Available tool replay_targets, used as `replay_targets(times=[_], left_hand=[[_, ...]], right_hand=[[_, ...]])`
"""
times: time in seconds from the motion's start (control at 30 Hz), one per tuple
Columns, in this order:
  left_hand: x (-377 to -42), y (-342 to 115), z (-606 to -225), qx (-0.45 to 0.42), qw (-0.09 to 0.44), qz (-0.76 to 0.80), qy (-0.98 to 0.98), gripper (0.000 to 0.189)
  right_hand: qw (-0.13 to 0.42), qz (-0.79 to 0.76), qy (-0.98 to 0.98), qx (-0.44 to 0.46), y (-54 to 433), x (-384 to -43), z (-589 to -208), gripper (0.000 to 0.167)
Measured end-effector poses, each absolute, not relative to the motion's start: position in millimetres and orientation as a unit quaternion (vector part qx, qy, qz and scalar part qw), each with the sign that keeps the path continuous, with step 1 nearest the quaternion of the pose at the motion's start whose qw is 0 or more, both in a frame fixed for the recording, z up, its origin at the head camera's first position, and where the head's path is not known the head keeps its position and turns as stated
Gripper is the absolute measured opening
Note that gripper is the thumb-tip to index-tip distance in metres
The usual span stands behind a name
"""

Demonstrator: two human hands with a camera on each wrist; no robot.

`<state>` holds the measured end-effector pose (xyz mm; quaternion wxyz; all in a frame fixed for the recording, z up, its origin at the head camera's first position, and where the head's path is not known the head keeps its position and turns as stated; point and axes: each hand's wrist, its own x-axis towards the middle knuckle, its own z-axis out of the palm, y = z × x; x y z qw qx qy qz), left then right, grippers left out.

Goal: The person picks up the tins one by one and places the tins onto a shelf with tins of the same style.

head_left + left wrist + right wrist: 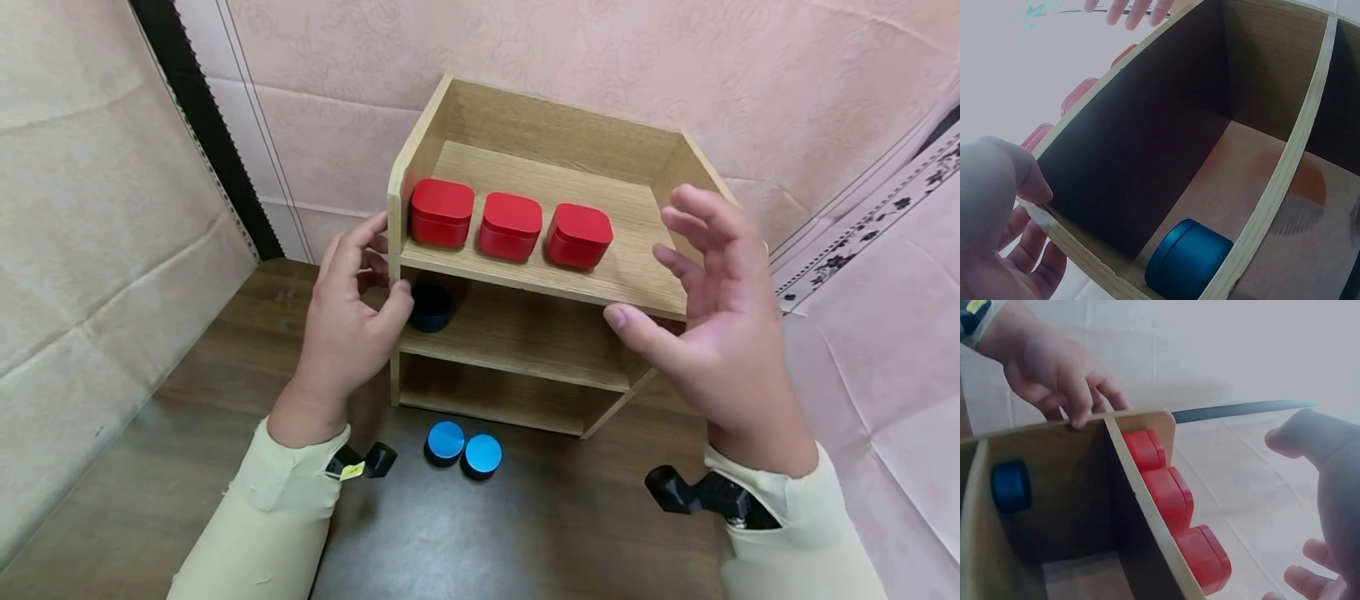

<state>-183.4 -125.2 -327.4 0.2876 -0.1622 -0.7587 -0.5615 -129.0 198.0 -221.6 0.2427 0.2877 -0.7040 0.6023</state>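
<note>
**Left grip on the wooden shelf, blue canister inside**

On my left wrist feed, this bare-handed grip has its thumb at the shelf's front edge near a corner, the other fingers bent along the outside. I see the canister, round and smooth, in one compartment, partly hidden behind a board's pale edge. A pinkish surface shows beyond. Three red boxes peek out past the outer board, mostly covered. At the top are the right grip's fingers, near the far edge; whether they touch, I can't tell.
</note>
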Motion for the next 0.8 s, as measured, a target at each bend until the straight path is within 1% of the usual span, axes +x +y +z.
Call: replay_targets(times=[0.37,0.63,0.8], left_hand=[[-184.0,-126.2,-327.6,-0.162,0.286,-0.56,-0.76,0.07],[-184.2,-125.8,-327.5,-0.164,0.286,-0.56,-0.76,0.07],[-184.0,-126.0,-327.6,-0.161,0.286,-0.559,-0.762,0.07]], right_hand=[[0.237,0.636,-0.65,0.342,201.8,-112.5,-267.2,0.101],[0.211,0.615,-0.654,0.386,199.3,-108.4,-311.8,0.099],[0.196,0.598,-0.674,0.387,198.5,-110.3,-344.2,0.099]])
